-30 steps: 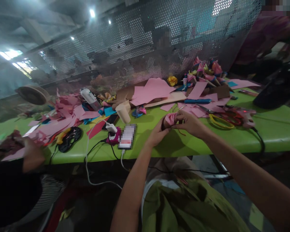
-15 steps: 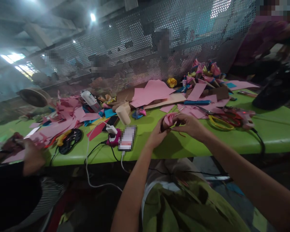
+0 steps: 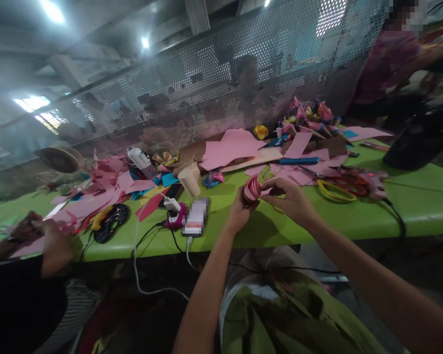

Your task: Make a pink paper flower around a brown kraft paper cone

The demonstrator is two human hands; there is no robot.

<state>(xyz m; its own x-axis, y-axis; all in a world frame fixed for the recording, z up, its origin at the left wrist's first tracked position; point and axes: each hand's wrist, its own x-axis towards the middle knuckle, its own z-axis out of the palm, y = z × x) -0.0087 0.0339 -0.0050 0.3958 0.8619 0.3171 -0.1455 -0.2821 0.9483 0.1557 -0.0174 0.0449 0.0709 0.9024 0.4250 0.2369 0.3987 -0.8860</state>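
My left hand [image 3: 238, 214] is wrapped round a pink paper flower [image 3: 251, 188], whose curled layers face up and to the right. From the other side my right hand [image 3: 290, 196] pinches at the flower's right edge, its fingertips close together. Just behind the flower a green paper piece [image 3: 267, 173] shows; I cannot tell whether it is joined to the flower. Both hands are held over the front part of the green table [image 3: 221, 236]. Pink paper scraps [image 3: 295, 176] lie beyond my right hand.
Yellow-handled scissors [image 3: 335, 192] and a glue gun [image 3: 374, 182] with a cord lie to the right. A charging phone [image 3: 195, 217], a tan paper tube [image 3: 189, 182] and cables are to the left. Finished-looking paper flowers [image 3: 310, 115] pile up behind. A co-worker's hands [image 3: 44, 233] are far left.
The flower has turned in my left hand, so more of its pink layers show, and the green piece has come into sight. My right hand stays near its edge. The view has shifted slightly.
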